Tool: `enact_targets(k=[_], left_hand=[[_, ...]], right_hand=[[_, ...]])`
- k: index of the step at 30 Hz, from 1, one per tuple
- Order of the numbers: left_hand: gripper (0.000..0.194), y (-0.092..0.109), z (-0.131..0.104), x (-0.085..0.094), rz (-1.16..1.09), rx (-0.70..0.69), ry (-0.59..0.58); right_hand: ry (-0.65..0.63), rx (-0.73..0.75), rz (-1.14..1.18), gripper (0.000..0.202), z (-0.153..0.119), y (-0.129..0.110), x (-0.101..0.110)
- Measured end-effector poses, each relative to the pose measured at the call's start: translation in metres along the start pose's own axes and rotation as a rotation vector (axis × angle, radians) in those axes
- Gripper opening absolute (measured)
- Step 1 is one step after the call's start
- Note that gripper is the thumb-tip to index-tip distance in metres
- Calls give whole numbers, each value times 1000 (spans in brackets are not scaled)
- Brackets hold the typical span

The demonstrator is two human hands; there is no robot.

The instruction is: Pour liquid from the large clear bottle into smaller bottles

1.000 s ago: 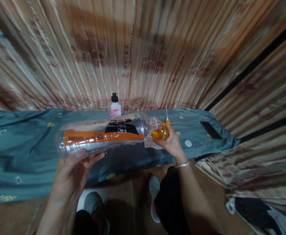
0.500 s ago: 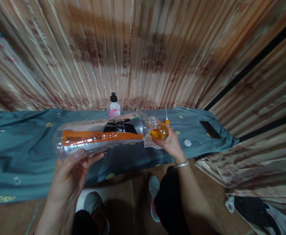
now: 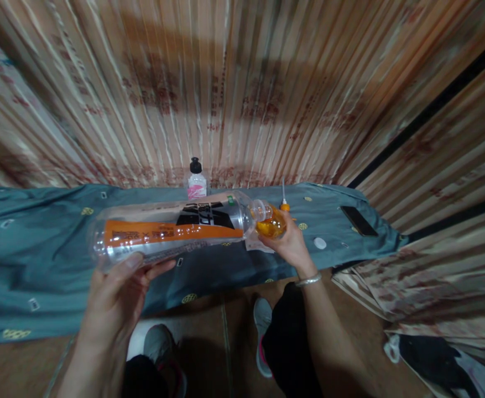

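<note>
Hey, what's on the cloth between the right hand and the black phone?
In the head view, a small white round disc lies on the cloth, roughly between the right hand and the black phone.

One large bottle (image 3: 171, 228), one small amber bottle (image 3: 270, 225) and one black-capped bottle (image 3: 197, 186) make three bottles. The left fingers (image 3: 162, 268) and right fingers (image 3: 273, 242) make two sets; the left shoe (image 3: 158, 341) and right shoe (image 3: 262, 315), two shoes. There is one phone (image 3: 359, 221), one white disc (image 3: 319, 243), one orange cap (image 3: 284, 207), one bracelet (image 3: 308, 280) and one cloth (image 3: 51, 235).
</note>
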State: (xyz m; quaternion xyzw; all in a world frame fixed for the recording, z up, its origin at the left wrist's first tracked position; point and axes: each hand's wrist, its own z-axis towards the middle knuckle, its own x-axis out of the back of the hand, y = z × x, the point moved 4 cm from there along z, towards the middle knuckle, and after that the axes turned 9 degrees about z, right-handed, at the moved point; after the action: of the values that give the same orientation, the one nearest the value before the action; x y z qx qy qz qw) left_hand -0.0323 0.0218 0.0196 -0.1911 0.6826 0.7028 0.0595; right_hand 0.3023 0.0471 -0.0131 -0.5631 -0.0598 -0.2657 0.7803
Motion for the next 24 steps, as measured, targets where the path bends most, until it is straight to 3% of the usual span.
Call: enact_targets(k=[6,10,24], left_hand=[[59,2,-1,-4,-16,-21,39],[51,-1,1,0,16,-1,-19],[60,-6,5,3,0,6,-52]], right_hand=[[43,-23,-39,65,-2,-1,-3],[39,-19,-42,64,-2,-2,-3],[41,12,-57,65,-2,3,-4]])
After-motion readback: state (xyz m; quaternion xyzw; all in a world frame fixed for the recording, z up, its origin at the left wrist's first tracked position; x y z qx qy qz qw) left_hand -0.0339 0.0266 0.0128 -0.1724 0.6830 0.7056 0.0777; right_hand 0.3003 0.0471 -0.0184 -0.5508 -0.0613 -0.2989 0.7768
